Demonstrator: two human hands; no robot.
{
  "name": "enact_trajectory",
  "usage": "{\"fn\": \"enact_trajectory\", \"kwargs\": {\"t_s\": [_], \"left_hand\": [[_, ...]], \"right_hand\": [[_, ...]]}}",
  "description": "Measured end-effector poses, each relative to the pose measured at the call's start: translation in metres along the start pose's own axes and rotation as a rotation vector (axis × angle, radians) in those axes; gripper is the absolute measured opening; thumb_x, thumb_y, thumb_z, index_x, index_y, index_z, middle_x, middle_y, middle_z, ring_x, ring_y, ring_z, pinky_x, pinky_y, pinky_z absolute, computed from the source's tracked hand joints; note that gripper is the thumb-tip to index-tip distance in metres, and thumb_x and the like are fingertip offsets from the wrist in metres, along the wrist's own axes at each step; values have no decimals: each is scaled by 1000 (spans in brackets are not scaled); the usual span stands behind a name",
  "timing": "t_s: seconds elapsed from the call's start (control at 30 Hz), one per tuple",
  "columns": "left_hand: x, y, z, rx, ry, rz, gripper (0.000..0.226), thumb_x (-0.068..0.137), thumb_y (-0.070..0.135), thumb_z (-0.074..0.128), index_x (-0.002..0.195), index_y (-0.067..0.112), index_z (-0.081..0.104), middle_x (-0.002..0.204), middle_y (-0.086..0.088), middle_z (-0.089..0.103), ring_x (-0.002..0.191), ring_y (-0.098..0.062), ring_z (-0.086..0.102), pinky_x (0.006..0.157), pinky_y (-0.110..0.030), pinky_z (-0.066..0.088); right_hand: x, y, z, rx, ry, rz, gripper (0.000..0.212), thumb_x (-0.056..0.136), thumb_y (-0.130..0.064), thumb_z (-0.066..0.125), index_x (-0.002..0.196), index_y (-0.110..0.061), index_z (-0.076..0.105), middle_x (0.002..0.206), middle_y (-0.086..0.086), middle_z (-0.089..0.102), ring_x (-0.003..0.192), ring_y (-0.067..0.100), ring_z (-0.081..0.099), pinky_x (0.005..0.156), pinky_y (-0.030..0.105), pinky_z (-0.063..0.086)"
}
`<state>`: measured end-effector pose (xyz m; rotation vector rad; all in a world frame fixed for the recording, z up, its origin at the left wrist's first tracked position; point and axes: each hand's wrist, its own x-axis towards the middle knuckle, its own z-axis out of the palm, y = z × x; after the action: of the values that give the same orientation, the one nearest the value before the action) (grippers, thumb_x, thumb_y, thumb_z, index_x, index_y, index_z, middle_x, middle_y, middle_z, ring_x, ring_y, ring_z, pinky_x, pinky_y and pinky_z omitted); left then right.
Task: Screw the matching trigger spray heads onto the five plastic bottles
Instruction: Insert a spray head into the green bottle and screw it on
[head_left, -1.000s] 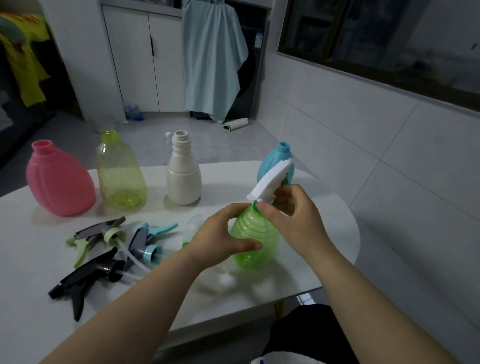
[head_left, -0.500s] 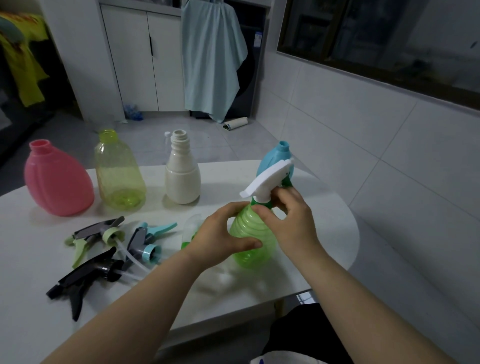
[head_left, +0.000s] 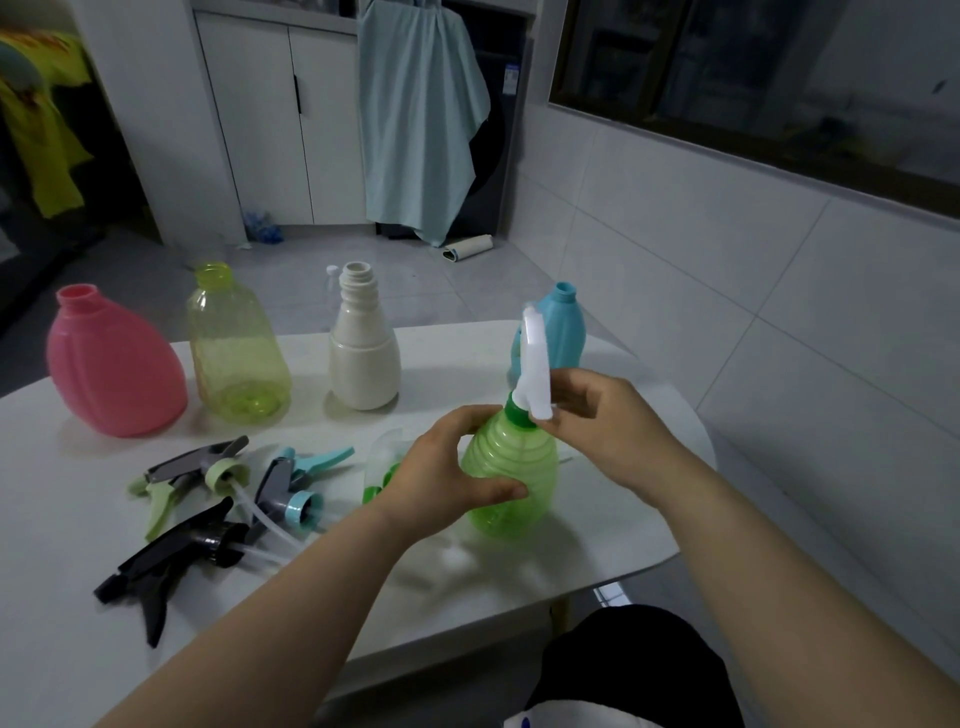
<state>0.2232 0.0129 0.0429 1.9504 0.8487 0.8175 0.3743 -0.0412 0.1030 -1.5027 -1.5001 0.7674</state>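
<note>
Ribbed translucent green plastic bottle (head_left: 511, 475): left hand (head_left: 441, 480) clasps body, right hand (head_left: 605, 421) pinches white trigger head (head_left: 535, 371), mid-screwing. Next: regrip, twist tight.

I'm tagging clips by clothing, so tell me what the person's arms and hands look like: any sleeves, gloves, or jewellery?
Both forearms are bare right to the bottom of the frame, with no sleeve in view. The left hand and right hand wear no gloves, and no ring, watch or bracelet shows on the visible sides. No markings are visible.
</note>
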Motion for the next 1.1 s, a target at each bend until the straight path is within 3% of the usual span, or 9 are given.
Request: {"fn": "enact_trajectory", "kwargs": {"t_s": [0.1, 0.2, 0.33, 0.4, 0.57, 0.7, 0.9, 1.0, 1.1], "left_hand": [[0, -1, 0, 1, 7, -9, 66, 56, 21, 80, 114, 24, 48, 99, 18, 49, 99, -5, 46, 72, 5, 32], [0, -1, 0, 4, 13, -10, 66, 56, 21, 80, 114, 24, 48, 96, 22, 47, 97, -4, 46, 72, 8, 30], [1, -1, 0, 12, 7, -1, 67, 56, 22, 79, 115, 25, 48, 102, 16, 50, 100, -5, 46, 71, -4, 35], [1, -1, 0, 13, 9, 0, 66, 56, 21, 80, 115, 23, 48, 101, 16, 50, 99, -5, 46, 71, -4, 33], [1, -2, 3, 2, 28, -12, 61, 56, 21, 80, 107, 30, 47, 95, 23, 48, 95, -4, 45, 71, 9, 28], [1, -3, 12, -4, 99, -22, 66, 55, 22, 80, 113, 22, 48, 105, 10, 50, 97, -6, 46, 71, 9, 26], [3, -4, 6, 33, 54, -2, 65, 55, 22, 80, 111, 21, 48, 98, 17, 48, 91, -1, 45, 71, 9, 27], [3, -3, 7, 23, 64, -7, 63, 54, 22, 80, 108, 24, 48, 94, 22, 46, 88, 3, 44, 72, 8, 27], [2, -3, 8, 26, 65, -5, 63, 54, 22, 80, 108, 24, 47, 96, 19, 47, 89, 1, 44, 72, 8, 28]], "right_hand": [[5, 2, 0, 24, 25, -22, 25, 71, -14, 70, 79, -33, 57, 82, -14, 63, 83, 3, 60, 79, 18, 49], [9, 5, 11, -55, 139, -40, 27, 66, -20, 74, 79, -28, 52, 82, -8, 60, 79, 5, 57, 67, 11, 46], [7, 7, 8, -120, 7, 23, 44, 71, -26, 68, 111, -22, 50, 112, 2, 58, 105, 13, 52, 88, 25, 42], [6, 3, 0, -129, -77, 25, 41, 76, -21, 63, 116, -22, 52, 114, 0, 59, 109, 11, 52, 95, 26, 40], [10, 2, -6, 13, -44, 3, 23, 70, -9, 69, 83, -26, 58, 85, -14, 62, 82, -4, 59, 74, 8, 48], [11, 5, 7, -89, 155, -13, 31, 64, -20, 75, 84, -16, 51, 80, -8, 58, 79, 7, 57, 70, 19, 46], [10, 3, -5, -35, -124, 91, 46, 72, -16, 67, 116, -18, 52, 119, 3, 59, 112, 17, 54, 101, 37, 42], [10, 3, -2, 16, -56, 18, 30, 71, -9, 68, 97, -22, 58, 100, -4, 63, 101, 12, 58, 98, 31, 44], [11, 9, 11, -23, 89, -50, 30, 67, -14, 72, 75, -30, 49, 83, -9, 58, 86, 10, 58, 81, 23, 47]]}}
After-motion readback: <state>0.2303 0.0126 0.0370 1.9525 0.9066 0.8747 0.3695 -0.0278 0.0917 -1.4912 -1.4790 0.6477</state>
